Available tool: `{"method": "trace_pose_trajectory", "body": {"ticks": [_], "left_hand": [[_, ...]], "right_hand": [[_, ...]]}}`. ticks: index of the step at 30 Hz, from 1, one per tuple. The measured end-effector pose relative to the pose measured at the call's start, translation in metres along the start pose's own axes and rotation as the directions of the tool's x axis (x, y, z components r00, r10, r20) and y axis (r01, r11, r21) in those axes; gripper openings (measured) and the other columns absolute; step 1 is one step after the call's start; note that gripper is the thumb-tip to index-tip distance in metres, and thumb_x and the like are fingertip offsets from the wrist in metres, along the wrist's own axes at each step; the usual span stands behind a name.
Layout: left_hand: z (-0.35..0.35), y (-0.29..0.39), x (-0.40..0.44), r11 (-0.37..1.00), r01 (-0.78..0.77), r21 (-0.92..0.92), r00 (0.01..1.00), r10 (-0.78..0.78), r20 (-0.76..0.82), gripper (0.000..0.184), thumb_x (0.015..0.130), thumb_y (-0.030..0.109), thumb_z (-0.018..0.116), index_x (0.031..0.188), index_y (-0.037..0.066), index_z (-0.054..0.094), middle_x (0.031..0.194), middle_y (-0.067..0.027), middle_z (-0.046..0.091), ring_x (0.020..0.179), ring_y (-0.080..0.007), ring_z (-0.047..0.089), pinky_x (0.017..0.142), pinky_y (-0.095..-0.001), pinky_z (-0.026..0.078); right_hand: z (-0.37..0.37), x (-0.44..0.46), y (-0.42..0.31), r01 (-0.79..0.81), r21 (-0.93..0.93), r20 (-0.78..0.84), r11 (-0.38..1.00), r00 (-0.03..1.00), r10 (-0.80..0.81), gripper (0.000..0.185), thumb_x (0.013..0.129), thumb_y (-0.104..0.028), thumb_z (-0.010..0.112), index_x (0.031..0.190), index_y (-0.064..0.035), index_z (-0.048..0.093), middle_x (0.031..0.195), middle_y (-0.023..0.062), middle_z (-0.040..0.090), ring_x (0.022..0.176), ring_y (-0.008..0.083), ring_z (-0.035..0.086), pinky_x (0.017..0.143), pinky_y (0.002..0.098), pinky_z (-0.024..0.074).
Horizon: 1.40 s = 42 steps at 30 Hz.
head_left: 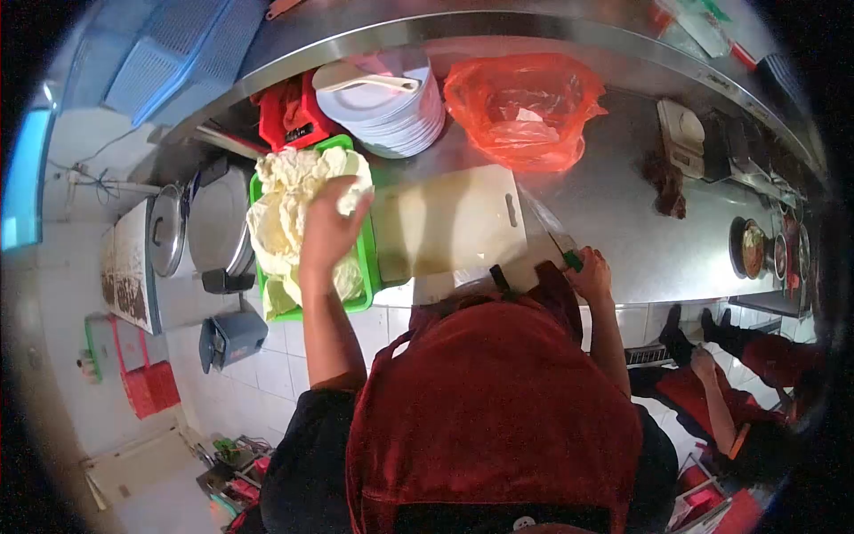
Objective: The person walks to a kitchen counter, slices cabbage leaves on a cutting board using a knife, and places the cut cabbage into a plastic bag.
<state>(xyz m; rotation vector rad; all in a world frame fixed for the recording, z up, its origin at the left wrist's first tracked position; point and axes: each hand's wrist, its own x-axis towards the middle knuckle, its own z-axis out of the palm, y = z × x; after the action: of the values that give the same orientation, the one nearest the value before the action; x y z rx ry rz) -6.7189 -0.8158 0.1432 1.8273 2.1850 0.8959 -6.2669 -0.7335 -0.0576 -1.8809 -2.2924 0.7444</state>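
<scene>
My left hand (333, 224) is over a green basket (363, 289) at the left of the counter. Thumb and fingers are apart, and I cannot tell whether they touch the heap below. In the basket lie pale yellow-white crumpled leaves (283, 209) that look like cabbage. My right hand (591, 271) is closed round the green handle of a knife (553, 233) near the counter's front edge. Its blade points away from me, beside the right end of a cutting board (449, 222). The board lies between the basket and the knife.
Behind the board stand a stack of white plates (391, 111) and an orange-red plastic bag (525, 111). A white scale (681, 133) is at the right rear. A raised metal shelf (498, 25) runs along the back. Other people (712, 392) are at the lower right.
</scene>
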Motion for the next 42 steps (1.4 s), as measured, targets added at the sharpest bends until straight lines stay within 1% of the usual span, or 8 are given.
{"method": "trace_pose_trajectory", "body": {"ticks": [11,16,21,23,28,31,36,42], "left_hand": [[0.03,-0.13,0.019,0.968,0.17,0.185,0.953,-0.114,-0.28,0.043,0.078,0.023,0.074,0.109,-0.005,0.063,0.104,-0.0236,0.065,0.096,-0.0379,0.063,0.086,-0.0427,0.05],[0.03,-0.158,0.038,0.931,0.146,0.334,0.964,-0.209,0.162,0.022,0.083,0.018,0.061,0.095,0.001,0.066,0.087,-0.0242,0.066,0.084,-0.0419,0.064,0.078,-0.049,0.052],[-0.014,-0.168,0.051,0.974,0.214,0.079,0.808,-0.131,-0.574,0.027,0.091,0.02,0.056,0.088,-0.007,0.061,0.082,-0.0299,0.064,0.077,-0.0418,0.065,0.068,-0.0447,0.051],[-0.036,-0.144,0.052,0.876,0.027,-0.482,0.807,-0.304,-0.506,0.024,0.095,0.014,0.057,0.099,-0.009,0.057,0.088,-0.0195,0.066,0.079,-0.02,0.063,0.07,-0.0333,0.05],[-0.028,-0.047,0.043,0.944,-0.139,-0.299,0.761,-0.091,-0.642,0.021,0.096,0.014,0.055,0.099,-0.007,0.057,0.084,-0.017,0.065,0.077,-0.0192,0.063,0.067,-0.0342,0.049],[0.03,-0.021,0.026,0.961,-0.23,-0.152,0.876,0.136,-0.463,0.016,0.093,0.01,0.054,0.101,-0.003,0.059,0.08,-0.0223,0.064,0.072,-0.04,0.063,0.063,-0.0411,0.049],[0.136,-0.005,-0.004,0.934,-0.032,-0.355,0.999,0.02,-0.04,0.018,0.092,0.011,0.055,0.106,0.0,0.058,0.083,-0.0243,0.062,0.078,-0.0407,0.063,0.067,-0.0458,0.048],[0.203,-0.027,-0.044,0.902,-0.427,-0.061,0.824,0.416,0.385,0.035,0.086,0.019,0.059,0.118,0.004,0.059,0.112,-0.0226,0.06,0.111,-0.0369,0.055,0.097,-0.0478,0.039]], "right_hand": [[-0.016,-0.016,-0.012,0.093,0.211,-0.01,0.973,0.996,-0.093,0.027,0.075,-0.014,0.068,0.09,-0.0002,0.051,0.077,0.0184,0.06,0.074,0.035,0.061,0.069,0.043,0.0479],[-0.03,-0.051,-0.024,0.021,0.208,0.048,0.978,0.998,-0.032,0.025,0.076,-0.015,0.069,0.086,0.0004,0.051,0.077,0.017,0.059,0.071,0.032,0.058,0.068,0.0419,0.0466],[-0.032,-0.11,-0.035,-0.117,0.23,0.054,0.966,0.993,0.107,0.028,0.078,-0.018,0.071,0.086,0.0007,0.052,0.076,0.0189,0.062,0.071,0.0356,0.06,0.067,0.041,0.0479],[-0.023,-0.124,-0.034,-0.142,0.237,0.048,0.961,0.99,0.134,0.028,0.078,-0.019,0.071,0.087,0.0008,0.053,0.077,0.019,0.063,0.071,0.0353,0.06,0.068,0.0406,0.0481],[0.022,-0.136,-0.02,-0.119,0.421,-0.003,0.899,0.991,0.133,0.024,0.082,-0.018,0.069,0.091,0.0,0.056,0.079,0.0125,0.062,0.066,0.0216,0.058,0.061,0.0349,0.0461],[0.02,-0.132,-0.041,-0.193,0.513,0.035,0.836,0.978,0.204,0.021,0.085,-0.016,0.067,0.091,0.0007,0.055,0.08,0.0105,0.062,0.069,0.017,0.057,0.062,0.0339,0.0458],[0.025,-0.127,-0.066,-0.273,0.634,0.078,0.724,0.954,0.291,0.022,0.087,-0.016,0.066,0.092,0.0029,0.056,0.083,0.0138,0.063,0.08,0.0185,0.057,0.074,0.0356,0.0469],[0.035,-0.136,-0.066,-0.19,0.617,0.011,0.764,0.972,0.233,0.022,0.086,-0.017,0.067,0.092,0.0021,0.056,0.083,0.0129,0.063,0.079,0.0188,0.056,0.074,0.035,0.0468]]}}
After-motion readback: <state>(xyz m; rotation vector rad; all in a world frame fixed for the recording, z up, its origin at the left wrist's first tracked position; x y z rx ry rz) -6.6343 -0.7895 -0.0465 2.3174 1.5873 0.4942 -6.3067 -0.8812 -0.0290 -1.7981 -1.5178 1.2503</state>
